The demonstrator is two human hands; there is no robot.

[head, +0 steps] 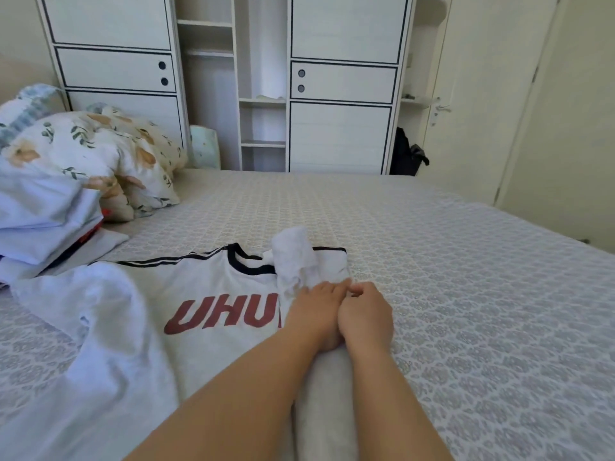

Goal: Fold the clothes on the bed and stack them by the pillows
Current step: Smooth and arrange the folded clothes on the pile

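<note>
head view, hidden bits: the white t-shirt with dark collar trim and red block letters [213, 294] lies flat on the bed, but both forearms cover its right side, so the lettering only reads "UHU" before it's cut off. Its lower hem runs out of the bottom of the picture.

blurry stuff: the pale blue-white loose garment [100, 344] at lower left is smeared, so I can't tell what kind of clothing it is. It overlaps the t-shirt's left sleeve area.

left hand [316, 314]: fingers stretched out pretty flat, palm down on the shirt, fingertips touching the small crumpled white cloth [296, 261] that sits by the collar.

right hand [366, 314]: right up against the left one, fingers curled in at the shirt's right edge. Looks like it's pinching the fabric there, but the fingertips are tucked under, so I honestly can't tell.

where the task stuff is: t-shirt in the middle of the grey patterned bedsheet [449, 294], well apart from the floral pillow [100, 151]. The pile of folded light blue clothes with a red bit poking out [43, 221] sits just beside that pillow at far left, partly cut off by the edge.

counts: two hands, one t-shirt, one small white cloth, one loose pale garment, one pile. At least two pillows, with a blue checked pillow [30, 104] behind the floral one.

background: white wardrobe with dark trim [342, 134], a cream door [479, 111] on the right.
</note>
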